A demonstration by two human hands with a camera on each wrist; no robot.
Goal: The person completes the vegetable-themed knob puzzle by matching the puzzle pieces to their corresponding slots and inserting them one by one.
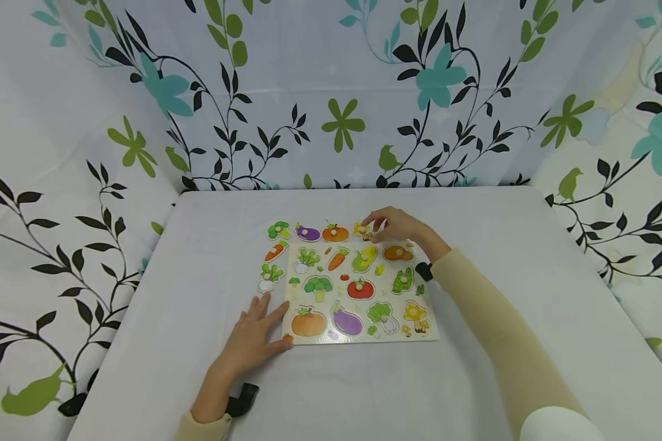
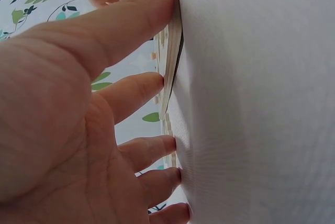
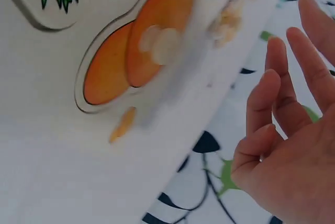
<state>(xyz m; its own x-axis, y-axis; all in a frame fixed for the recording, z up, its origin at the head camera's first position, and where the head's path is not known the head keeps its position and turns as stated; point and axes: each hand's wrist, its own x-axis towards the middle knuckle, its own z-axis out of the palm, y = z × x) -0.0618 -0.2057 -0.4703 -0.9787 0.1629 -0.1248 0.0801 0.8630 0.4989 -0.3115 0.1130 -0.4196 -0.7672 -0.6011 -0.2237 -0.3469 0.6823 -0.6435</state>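
The light wooden vegetable puzzle board [image 1: 331, 294] lies flat on the table. My left hand [image 1: 251, 337] spreads its fingers at the board's lower left corner; in the left wrist view the thumb and index fingertip touch the board's edge [image 2: 171, 51]. My right hand [image 1: 399, 226] hovers over the top edge beside a yellow mushroom piece [image 1: 361, 231]. In the right wrist view its fingers are loosely bent, holding nothing, apart from the mushroom piece [image 3: 227, 22]. An orange-brown potato piece [image 1: 398, 253] with a round knob sits in its outline on the board.
Above the board lie broccoli [image 1: 279, 229], eggplant [image 1: 309, 234] and pumpkin [image 1: 335, 233] pieces. Carrot [image 1: 276, 250] and radish [image 1: 271, 275] pieces lie along its left side. A leaf-patterned curtain [image 1: 309, 92] surrounds the white table [image 1: 209, 245].
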